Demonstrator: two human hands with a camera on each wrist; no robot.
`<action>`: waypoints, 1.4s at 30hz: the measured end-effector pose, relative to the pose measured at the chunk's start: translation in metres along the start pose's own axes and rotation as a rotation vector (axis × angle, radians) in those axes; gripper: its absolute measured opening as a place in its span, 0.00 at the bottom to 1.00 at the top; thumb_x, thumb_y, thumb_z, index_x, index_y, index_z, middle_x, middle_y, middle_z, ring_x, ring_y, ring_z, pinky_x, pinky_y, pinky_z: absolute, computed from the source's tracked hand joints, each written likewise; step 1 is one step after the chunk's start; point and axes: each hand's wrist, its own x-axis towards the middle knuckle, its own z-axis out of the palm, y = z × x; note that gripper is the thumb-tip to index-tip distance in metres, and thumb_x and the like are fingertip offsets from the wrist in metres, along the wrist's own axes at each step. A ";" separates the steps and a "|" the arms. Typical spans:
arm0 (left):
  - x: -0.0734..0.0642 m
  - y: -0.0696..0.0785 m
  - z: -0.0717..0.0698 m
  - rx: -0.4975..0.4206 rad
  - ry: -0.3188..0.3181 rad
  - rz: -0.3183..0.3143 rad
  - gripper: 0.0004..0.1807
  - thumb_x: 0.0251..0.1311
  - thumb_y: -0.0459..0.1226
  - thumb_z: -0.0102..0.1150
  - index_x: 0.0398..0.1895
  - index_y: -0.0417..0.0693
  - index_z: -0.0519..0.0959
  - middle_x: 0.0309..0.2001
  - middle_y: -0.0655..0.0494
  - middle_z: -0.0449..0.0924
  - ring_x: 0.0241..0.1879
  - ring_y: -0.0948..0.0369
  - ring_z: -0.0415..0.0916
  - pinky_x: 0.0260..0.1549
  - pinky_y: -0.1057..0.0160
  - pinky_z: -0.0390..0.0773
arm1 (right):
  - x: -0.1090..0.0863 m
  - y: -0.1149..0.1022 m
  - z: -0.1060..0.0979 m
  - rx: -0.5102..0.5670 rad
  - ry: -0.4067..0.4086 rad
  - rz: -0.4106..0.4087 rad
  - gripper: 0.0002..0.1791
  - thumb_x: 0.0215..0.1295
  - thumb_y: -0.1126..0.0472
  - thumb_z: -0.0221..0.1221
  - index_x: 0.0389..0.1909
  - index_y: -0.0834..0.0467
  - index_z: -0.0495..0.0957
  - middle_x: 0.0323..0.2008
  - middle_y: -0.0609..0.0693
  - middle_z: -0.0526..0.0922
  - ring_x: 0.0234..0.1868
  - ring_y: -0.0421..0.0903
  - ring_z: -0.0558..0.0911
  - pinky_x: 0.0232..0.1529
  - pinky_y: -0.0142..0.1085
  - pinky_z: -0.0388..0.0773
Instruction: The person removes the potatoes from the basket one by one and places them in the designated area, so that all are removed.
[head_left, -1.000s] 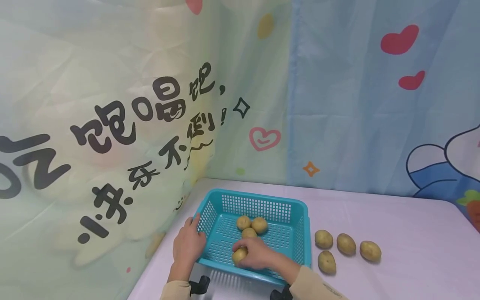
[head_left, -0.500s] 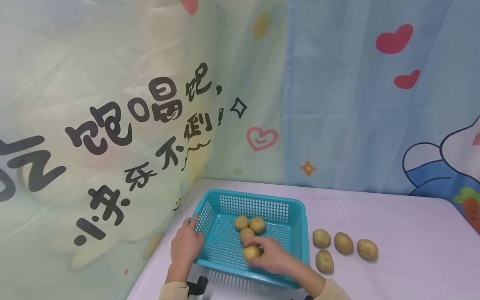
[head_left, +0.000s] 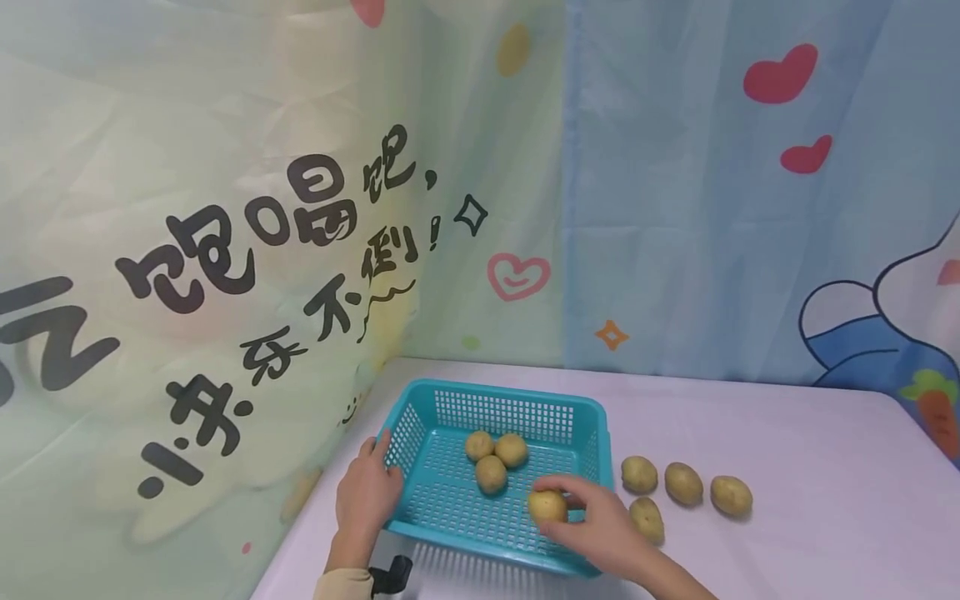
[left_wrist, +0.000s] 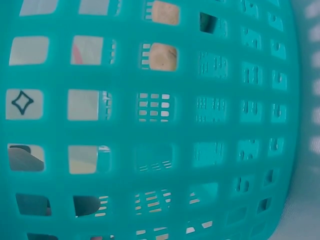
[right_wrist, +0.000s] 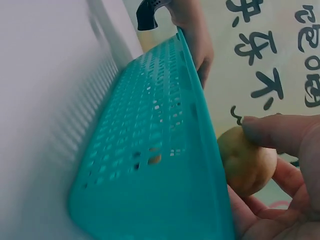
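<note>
The right hand point(head_left: 592, 523) pinches a potato point(head_left: 547, 507) between thumb and fingers, a hold that suits a round, smooth thing; the potato appears to be lifted off the floor of the turquoise basket point(head_left: 504, 413), near its right end. The left hand point(head_left: 367, 490) holds the rim at the opposite end, probably to steady the basket, though its finger curl is partly hidden. Left of the right hand, three potatoes point(head_left: 491, 475) sit clustered on the basket floor; just beside and beyond that hand, four loose potatoes point(head_left: 684, 484) lie outside the basket. Beneath both hands, the pale table point(head_left: 802, 458) looks smooth, which may be why the basket needs bracing. Beyond the hands hangs a printed backdrop point(head_left: 660, 208) with red hearts and black lettering.
</note>
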 end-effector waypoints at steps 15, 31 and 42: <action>0.001 0.000 -0.001 -0.002 0.000 0.002 0.32 0.59 0.35 0.53 0.70 0.45 0.67 0.67 0.38 0.67 0.47 0.43 0.78 0.22 0.56 0.75 | -0.045 0.032 -0.049 0.034 0.302 0.355 0.36 0.57 0.46 0.68 0.65 0.54 0.71 0.65 0.58 0.71 0.60 0.61 0.74 0.50 0.45 0.80; 0.000 0.000 0.000 -0.017 -0.005 0.004 0.32 0.59 0.35 0.52 0.70 0.45 0.67 0.67 0.38 0.67 0.46 0.43 0.77 0.23 0.56 0.74 | -0.085 0.120 -0.083 -0.030 0.376 0.581 0.48 0.51 0.35 0.67 0.67 0.59 0.68 0.61 0.66 0.71 0.47 0.51 0.82 0.44 0.39 0.79; 0.000 0.000 0.001 -0.017 -0.009 -0.002 0.32 0.59 0.35 0.52 0.71 0.45 0.66 0.67 0.38 0.66 0.47 0.42 0.77 0.19 0.59 0.71 | -0.082 0.136 -0.077 -0.114 0.378 0.572 0.48 0.51 0.33 0.66 0.65 0.62 0.69 0.60 0.66 0.74 0.54 0.62 0.78 0.54 0.52 0.74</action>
